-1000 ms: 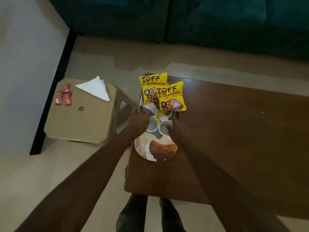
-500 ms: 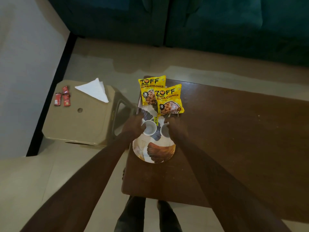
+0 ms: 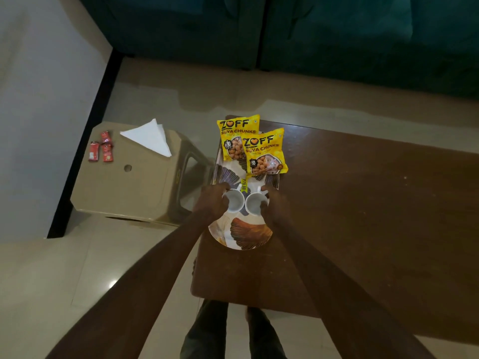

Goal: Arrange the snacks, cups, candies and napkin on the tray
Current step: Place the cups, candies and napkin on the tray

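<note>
A patterned oval tray (image 3: 241, 235) lies on the left end of the brown table (image 3: 363, 216). Two yellow snack packets (image 3: 264, 154) overlap on its far half. Two white cups stand side by side at the tray's middle. My left hand (image 3: 210, 203) grips the left cup (image 3: 234, 202) and my right hand (image 3: 274, 204) grips the right cup (image 3: 254, 203). A white folded napkin (image 3: 149, 137) and red candies (image 3: 101, 149) lie on a beige stool (image 3: 129, 182) to the left.
A dark teal sofa (image 3: 311, 32) runs along the back. The stool stands close to the table's left edge, beside a pale wall (image 3: 39, 86). My feet (image 3: 233, 332) are on the tiled floor at the table's near edge.
Both hands and the cups have shifted slightly toward me on the tray; the hands still hold the cups. The packets, napkin and candies have not moved.
</note>
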